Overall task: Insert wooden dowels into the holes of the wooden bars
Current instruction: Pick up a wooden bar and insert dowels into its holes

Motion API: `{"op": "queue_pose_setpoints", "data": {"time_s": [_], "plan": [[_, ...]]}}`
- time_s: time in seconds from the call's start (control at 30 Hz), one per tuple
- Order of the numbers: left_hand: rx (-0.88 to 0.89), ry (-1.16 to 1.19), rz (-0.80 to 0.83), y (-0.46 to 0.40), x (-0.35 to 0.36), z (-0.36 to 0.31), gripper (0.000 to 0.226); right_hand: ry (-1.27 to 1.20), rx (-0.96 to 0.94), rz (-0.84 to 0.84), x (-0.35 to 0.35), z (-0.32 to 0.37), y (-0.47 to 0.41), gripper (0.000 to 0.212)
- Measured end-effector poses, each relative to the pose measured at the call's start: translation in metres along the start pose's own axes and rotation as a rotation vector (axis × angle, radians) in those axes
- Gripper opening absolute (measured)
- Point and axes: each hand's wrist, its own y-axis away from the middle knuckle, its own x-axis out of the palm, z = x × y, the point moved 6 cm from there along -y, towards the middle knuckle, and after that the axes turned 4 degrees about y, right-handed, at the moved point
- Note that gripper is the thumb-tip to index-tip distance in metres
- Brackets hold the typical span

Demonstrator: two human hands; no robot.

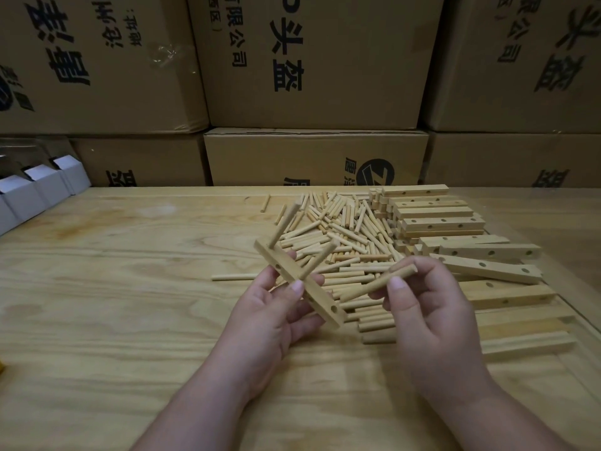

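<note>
We see a wooden bar held tilted above the table, gripped in the left hand; two dowels stand in its holes. The right hand pinches a loose dowel beside it. Behind: dowel pile, stacked bars, cardboard boxes.

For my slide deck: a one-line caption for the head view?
Left hand holds a bar with two dowels in; right hand brings another dowel.
</note>
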Motion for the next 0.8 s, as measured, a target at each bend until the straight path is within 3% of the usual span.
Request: {"op": "queue_pose_setpoints", "data": {"time_s": [0.6,0.8], "plan": [[0.016,-0.03,0.02,-0.002,-0.002,0.003,0.05,0.172,-0.031,0.117,0.005,0.011,0.003,0.003],[0.029,-0.041,0.013,-0.002,-0.002,0.003,0.052,0.203,0.09,0.15,0.004,0.002,0.001,0.02]]}}
